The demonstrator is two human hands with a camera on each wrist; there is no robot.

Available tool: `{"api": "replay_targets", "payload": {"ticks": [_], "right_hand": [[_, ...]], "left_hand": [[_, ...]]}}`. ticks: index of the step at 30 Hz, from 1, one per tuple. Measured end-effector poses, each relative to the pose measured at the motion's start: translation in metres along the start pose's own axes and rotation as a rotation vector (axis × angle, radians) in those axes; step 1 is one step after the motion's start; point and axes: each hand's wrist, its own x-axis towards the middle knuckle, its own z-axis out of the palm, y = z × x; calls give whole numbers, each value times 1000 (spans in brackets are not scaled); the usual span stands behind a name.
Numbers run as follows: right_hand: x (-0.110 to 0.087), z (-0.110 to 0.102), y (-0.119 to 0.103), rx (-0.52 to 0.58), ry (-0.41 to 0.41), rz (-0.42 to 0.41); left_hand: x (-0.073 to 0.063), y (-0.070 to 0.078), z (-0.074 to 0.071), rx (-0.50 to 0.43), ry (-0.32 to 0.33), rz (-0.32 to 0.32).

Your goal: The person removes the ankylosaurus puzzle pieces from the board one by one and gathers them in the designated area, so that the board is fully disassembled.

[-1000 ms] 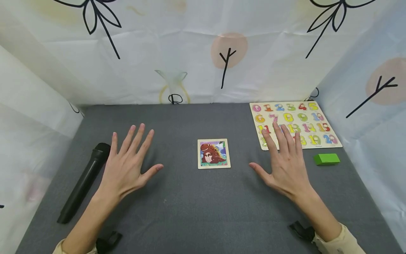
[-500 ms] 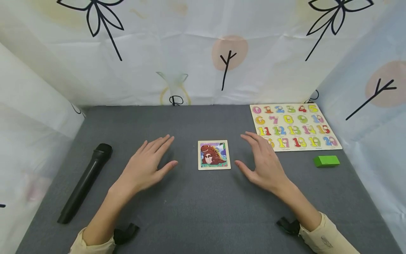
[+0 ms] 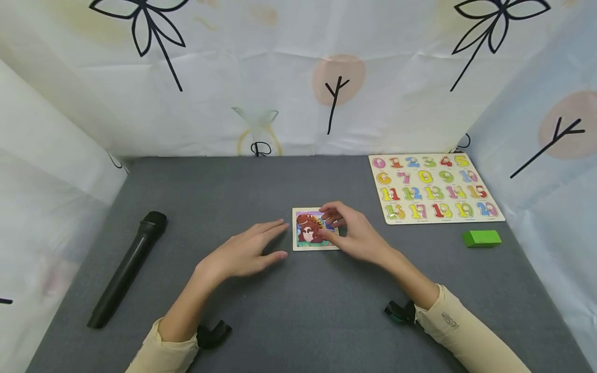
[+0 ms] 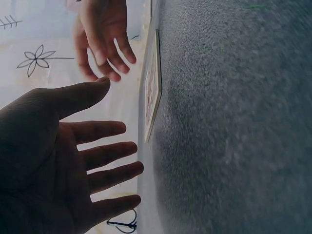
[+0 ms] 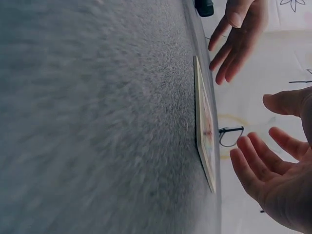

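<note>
A small square dinosaur picture puzzle (image 3: pixel 309 231) in a pale wooden frame lies flat at the middle of the grey table. My left hand (image 3: pixel 244 252) hovers just left of it, fingers fairly straight and thumb apart, holding nothing. Over the puzzle's right side is my right hand (image 3: pixel 356 233), its fingers loosely bent and hiding part of the picture. In the right wrist view a gap shows between the right hand (image 5: pixel 273 168) and the puzzle (image 5: pixel 205 126), so they do not touch. The left wrist view shows the left hand (image 4: pixel 73 151) spread, also apart from the puzzle (image 4: pixel 153 92).
A black microphone (image 3: pixel 128 269) lies slanted at the table's left. A cream number board (image 3: pixel 438 189) rests at the back right, with a green block (image 3: pixel 482 238) in front of it. Patterned white curtains (image 3: pixel 280 77) enclose the back and sides of the table (image 3: pixel 298 311).
Both hands have moved inward from the two sides toward the puzzle. The right fingers have bent more and now cover part of the picture. The puzzle, microphone, board and block have stayed put.
</note>
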Motion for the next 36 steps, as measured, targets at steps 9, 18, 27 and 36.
{"api": "replay_targets", "payload": {"ticks": [9,18,27,36], "right_hand": [[36,14,4,64,-99,41],[65,25,13,-142,-145,98],[72,23,19,-182,-131,127],[73,22,19,-197,-147,93]], "left_hand": [[14,-1,7,-50,-68,16],[18,0,13,-58,-85,80],[28,-20,33,-26,-28,138],[31,-21,39,-63,-4,113]]}}
